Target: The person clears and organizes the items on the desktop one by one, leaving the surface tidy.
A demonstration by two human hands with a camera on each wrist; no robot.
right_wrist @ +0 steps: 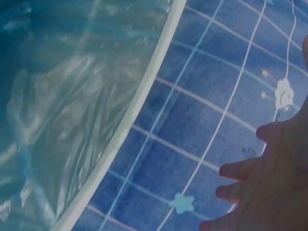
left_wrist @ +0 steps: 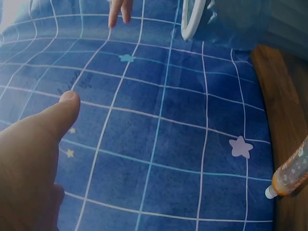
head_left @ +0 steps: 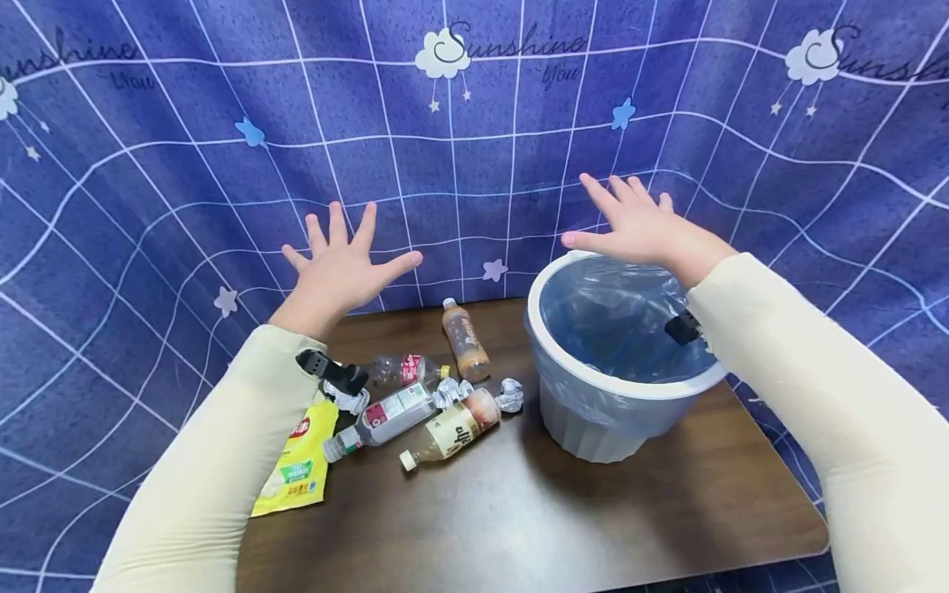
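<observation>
My left hand (head_left: 337,276) is raised above the back left of the table, fingers spread, holding nothing. Over the far rim of a white bin (head_left: 593,403) with a clear liner bag, my right hand (head_left: 638,226) hovers with fingers stretched out, also holding nothing. Below and right of the left hand lie an orange-brown drink bottle (head_left: 467,342), a clear bottle with a red label (head_left: 408,370), a clear bottle with a white and red label (head_left: 385,414) and a cream-labelled bottle (head_left: 454,428). In the right wrist view the bin's rim (right_wrist: 122,127) lies left of the right hand's fingers.
Crumpled paper balls (head_left: 510,396) lie among the bottles. A yellow snack packet (head_left: 300,461) sits at the left, partly covered by my left sleeve (head_left: 215,461). Behind the brown table (head_left: 474,527) hangs a blue gridded curtain (head_left: 474,165).
</observation>
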